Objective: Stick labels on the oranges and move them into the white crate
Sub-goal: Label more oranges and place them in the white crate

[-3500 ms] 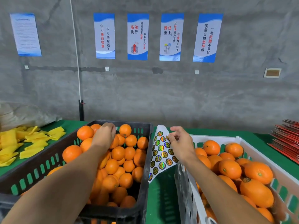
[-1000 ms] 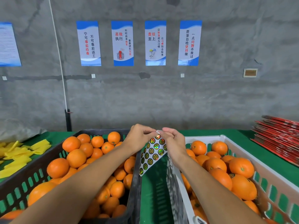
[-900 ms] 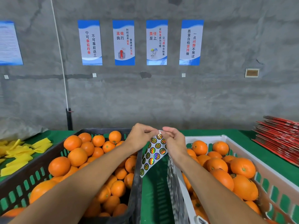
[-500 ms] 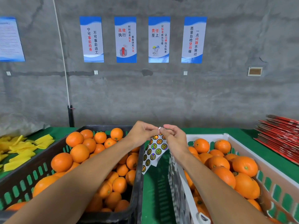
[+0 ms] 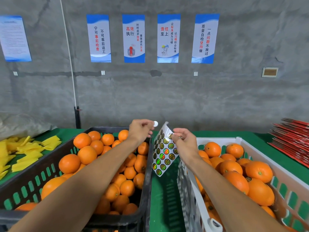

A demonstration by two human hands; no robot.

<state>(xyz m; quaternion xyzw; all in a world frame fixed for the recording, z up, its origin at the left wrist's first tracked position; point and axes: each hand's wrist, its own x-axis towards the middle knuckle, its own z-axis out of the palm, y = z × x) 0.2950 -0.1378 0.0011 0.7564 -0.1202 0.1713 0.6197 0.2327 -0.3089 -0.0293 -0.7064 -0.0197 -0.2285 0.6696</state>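
Holding one label (image 5: 155,123), one sheet (image 5: 164,152).

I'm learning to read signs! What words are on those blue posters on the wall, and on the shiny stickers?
First blue-and-white poster: "宁可事前检查 不可事后返工"
Second poster: "高效执行", "时时追求效率 事事讲究方法"
Third poster: "责任至上", "让标准成为习惯 让习惯符合标准"
Fourth poster: "一点问题不放过 质量自检坚持做"
Far-left blue-edged notice: too small to read.
Small framed wall plaque: unreadable.
Sheet of round shiny stickers: too blurred.
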